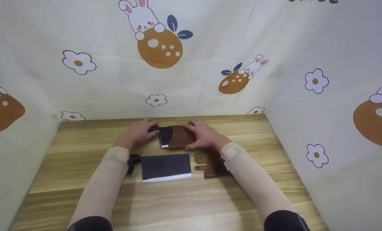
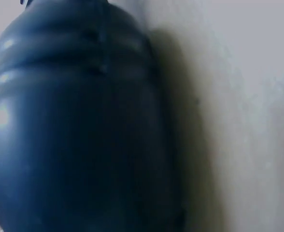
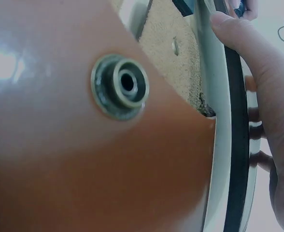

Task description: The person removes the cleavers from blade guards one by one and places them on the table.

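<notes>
Brown case [image 1: 182,138] sits near the tabletop's [image 1: 82,141] far edge. The right hand's [image 1: 208,135] fingers grasp it; the left hand's [image 1: 137,132], I cannot tell.

"What's hidden on the desk [image 1: 178,207]?"
"Near its far edge, the right hand [image 1: 207,136] covers a brown case's [image 1: 179,137] end."
"And the near edge?"
"Cut off. The left wrist view blurs a dark rounded thing [image 2: 79,135]."
</notes>
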{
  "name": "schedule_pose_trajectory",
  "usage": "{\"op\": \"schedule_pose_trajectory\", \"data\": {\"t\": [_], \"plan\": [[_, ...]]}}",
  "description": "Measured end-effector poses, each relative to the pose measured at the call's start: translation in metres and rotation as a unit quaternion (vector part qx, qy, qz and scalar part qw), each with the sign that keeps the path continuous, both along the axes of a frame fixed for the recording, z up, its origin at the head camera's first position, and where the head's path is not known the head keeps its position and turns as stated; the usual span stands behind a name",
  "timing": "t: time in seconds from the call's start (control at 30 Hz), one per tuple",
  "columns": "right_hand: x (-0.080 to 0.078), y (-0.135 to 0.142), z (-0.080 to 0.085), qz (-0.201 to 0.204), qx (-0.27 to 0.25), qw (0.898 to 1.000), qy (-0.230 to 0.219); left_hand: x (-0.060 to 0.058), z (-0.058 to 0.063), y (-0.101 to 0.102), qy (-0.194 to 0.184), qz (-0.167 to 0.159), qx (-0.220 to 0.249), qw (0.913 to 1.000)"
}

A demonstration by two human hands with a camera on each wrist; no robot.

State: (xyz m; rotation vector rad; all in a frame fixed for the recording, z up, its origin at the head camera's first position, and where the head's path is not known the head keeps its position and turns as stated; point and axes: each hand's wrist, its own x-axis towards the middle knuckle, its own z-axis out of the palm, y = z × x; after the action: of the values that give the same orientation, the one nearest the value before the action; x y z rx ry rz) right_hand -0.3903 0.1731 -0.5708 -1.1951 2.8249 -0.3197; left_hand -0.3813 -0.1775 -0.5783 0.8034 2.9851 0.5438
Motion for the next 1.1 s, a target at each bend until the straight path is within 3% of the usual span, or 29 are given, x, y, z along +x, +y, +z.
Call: {"op": "schedule_pose_trajectory", "data": {"t": [0.23, 0.7, 1.1], "plan": [[0.004, 0.003, 0.002, 0.004, -0.017, 1.0, 0.012, -0.002, -0.001, 0.001, 0.018, 0.002, -0.013, 0.9998], [0.008, 0.006, 0.01, 0.017, -0.047, 0.998, 0.044, -0.003, 0.01, -0.003, 0.036, -0.005, -0.01, 0.9993], [0.014, 0.022, 0.017, -0.01, -0.066, 0.998, 0.019, 0.002, 0.015, -0.009, 0.043, 0.004, 0.005, 0.9991]]}}
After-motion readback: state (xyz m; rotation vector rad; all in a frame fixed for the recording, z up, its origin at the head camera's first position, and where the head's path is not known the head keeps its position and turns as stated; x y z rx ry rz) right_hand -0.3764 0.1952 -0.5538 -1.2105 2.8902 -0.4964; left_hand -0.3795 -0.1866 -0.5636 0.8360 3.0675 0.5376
